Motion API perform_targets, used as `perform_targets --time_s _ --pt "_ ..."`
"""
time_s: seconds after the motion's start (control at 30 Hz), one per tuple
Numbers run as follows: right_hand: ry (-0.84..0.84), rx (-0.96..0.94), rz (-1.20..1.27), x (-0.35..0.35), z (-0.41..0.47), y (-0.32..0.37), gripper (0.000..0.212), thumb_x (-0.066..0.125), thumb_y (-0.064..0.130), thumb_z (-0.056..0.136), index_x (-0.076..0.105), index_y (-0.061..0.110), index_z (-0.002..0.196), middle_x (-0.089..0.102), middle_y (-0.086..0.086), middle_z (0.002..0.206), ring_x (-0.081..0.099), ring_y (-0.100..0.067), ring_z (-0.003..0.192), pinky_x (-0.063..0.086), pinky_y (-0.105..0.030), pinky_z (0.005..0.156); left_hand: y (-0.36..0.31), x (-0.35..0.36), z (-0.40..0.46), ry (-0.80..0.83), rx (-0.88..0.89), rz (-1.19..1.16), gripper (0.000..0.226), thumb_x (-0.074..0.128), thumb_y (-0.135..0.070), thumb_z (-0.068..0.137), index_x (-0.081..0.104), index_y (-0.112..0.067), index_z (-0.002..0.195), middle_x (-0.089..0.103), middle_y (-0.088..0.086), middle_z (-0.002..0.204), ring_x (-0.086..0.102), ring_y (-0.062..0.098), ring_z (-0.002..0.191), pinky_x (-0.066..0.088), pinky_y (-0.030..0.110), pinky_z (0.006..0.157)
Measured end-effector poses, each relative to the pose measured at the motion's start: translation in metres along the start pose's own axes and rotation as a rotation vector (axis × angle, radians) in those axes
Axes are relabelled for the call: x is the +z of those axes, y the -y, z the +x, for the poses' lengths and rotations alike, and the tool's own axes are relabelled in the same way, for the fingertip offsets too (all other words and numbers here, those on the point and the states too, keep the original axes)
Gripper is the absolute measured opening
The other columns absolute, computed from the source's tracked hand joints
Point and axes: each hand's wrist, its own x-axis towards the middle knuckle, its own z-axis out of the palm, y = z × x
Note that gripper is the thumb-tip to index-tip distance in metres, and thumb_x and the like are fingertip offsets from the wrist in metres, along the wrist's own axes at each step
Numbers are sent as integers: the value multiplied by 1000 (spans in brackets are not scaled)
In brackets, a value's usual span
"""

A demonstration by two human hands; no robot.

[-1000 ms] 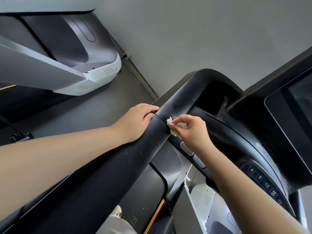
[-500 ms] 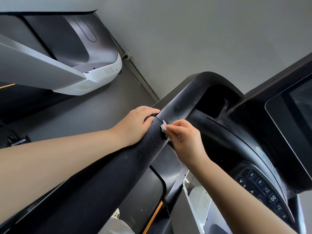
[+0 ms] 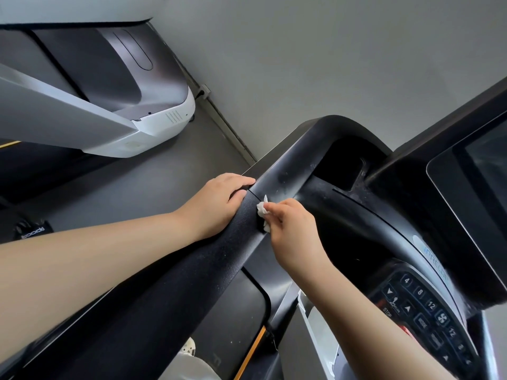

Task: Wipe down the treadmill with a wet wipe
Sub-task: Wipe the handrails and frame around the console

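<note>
My right hand (image 3: 290, 231) has its fingers curled, pinching a small crumpled white wet wipe (image 3: 262, 212) against the inner side of the black textured treadmill handrail (image 3: 192, 283), just below the seam where it meets the smooth glossy section. My left hand (image 3: 216, 205) rests on the outer side of the same rail, fingers together and bent over its top, the tips close to the wipe. Further right I see the black button keypad (image 3: 428, 314) and dark console screen (image 3: 477, 182). A second grey-and-white treadmill (image 3: 109, 105) stands across the grey floor (image 3: 151, 182).
</note>
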Motion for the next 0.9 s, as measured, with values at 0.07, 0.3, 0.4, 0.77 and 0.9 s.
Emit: perform_targets --time_s 0.07,0.3,0.4,0.77,0.9 --pt "6 16 -5 0 -3 -2 21 51 7 95 70 -1 94 57 -17 87 55 -31 82 41 -36 77 0 0 0 12 -9 15 42 34 -23 94 56 -11 128 56 1 127 40 1 111 17 -1 88" --pt "-173 132 -68 -10 15 -53 20 54 0 89 71 -1 98 62 -14 97 55 -23 86 30 -2 73 3 1 -1 -11 -15 42 35 39 -11 99 54 -15 131 53 -2 130 43 9 120 20 5 91" --pt "-386 102 27 5 23 -48 28 49 -9 78 68 -8 99 67 -20 96 54 -14 86 31 3 82 5 2 0 -14 -20 57 34 40 -12 99 54 -15 130 53 -3 130 44 10 120 22 7 94" --pt "-358 -37 110 15 19 -48 32 39 -6 86 65 -11 104 66 -18 103 52 -24 93 22 4 94 2 4 -1 -34 32 240 52 26 -30 89 57 -12 126 56 0 127 52 24 114 42 40 98" --pt "-257 -292 66 38 -14 -44 38 33 9 98 59 -6 121 58 -13 124 44 -22 119 23 -16 111 4 5 0 -50 64 270 63 17 -38 85 60 -8 121 60 4 122 57 27 108 46 39 93"
